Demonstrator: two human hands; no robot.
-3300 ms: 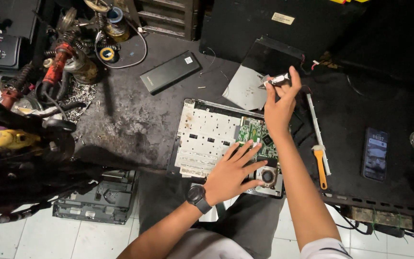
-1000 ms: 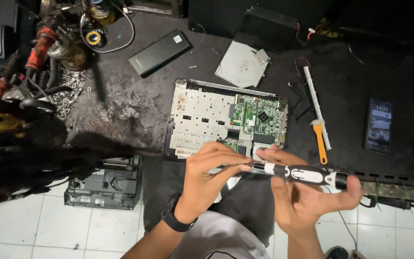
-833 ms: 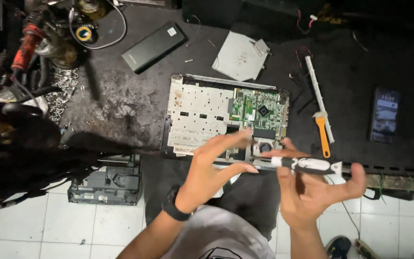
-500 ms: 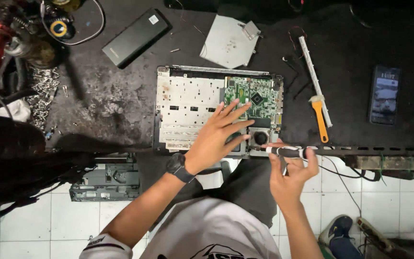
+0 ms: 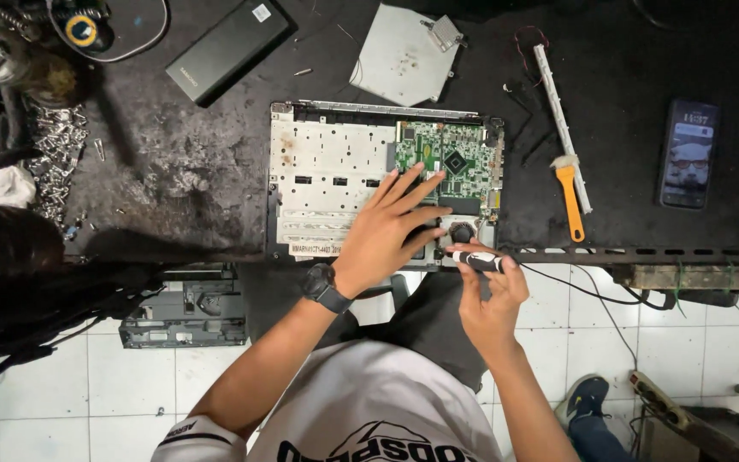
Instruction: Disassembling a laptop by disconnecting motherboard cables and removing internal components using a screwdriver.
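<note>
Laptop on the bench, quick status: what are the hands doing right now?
Left hand flat on opened laptop. Right hand grips screwdriver, tip near fan. Nothing blocking; orange brush lies apart.

I have one view only, from the head camera, looking almost straight down over my chest onto the dark bench. It sits fairly near: the opened laptop fills the middle, tiled floor below.

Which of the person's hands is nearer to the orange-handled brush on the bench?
The right hand. It holds a screwdriver just left of and below the orange-handled brush; the left hand rests flat on the opened laptop, farther left.
</note>
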